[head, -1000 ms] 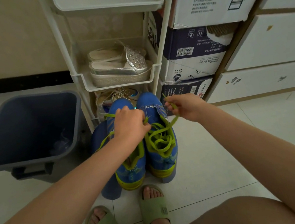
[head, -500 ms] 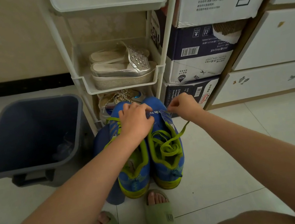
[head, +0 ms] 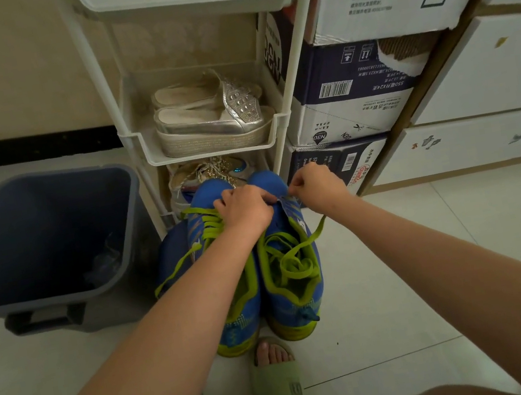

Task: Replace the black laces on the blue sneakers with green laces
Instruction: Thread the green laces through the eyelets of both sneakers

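Observation:
Two blue sneakers with yellow-green soles stand side by side on the floor, toes pointing away from me. The left sneaker (head: 236, 327) has a green lace (head: 202, 223) threaded across it. In the right sneaker (head: 296, 299) a loose green lace (head: 293, 263) lies piled in the opening. My left hand (head: 245, 208) is curled over the front eyelets of the right sneaker. My right hand (head: 316, 184) pinches the green lace end at the same spot; the lace trails back along the shoe's right side. No black laces are visible.
A dark blue bin (head: 39, 236) stands at the left. A white shoe rack (head: 206, 137) with silver sandals (head: 213, 115) is right behind the sneakers. Stacked cardboard boxes (head: 348, 91) and white drawers (head: 485, 140) fill the right. My feet in green slippers (head: 279, 392) are below the sneakers.
My right hand moved left toward the toe of the right sneaker, bringing the lace end down to the front eyelets. My left hand shifted slightly to meet it.

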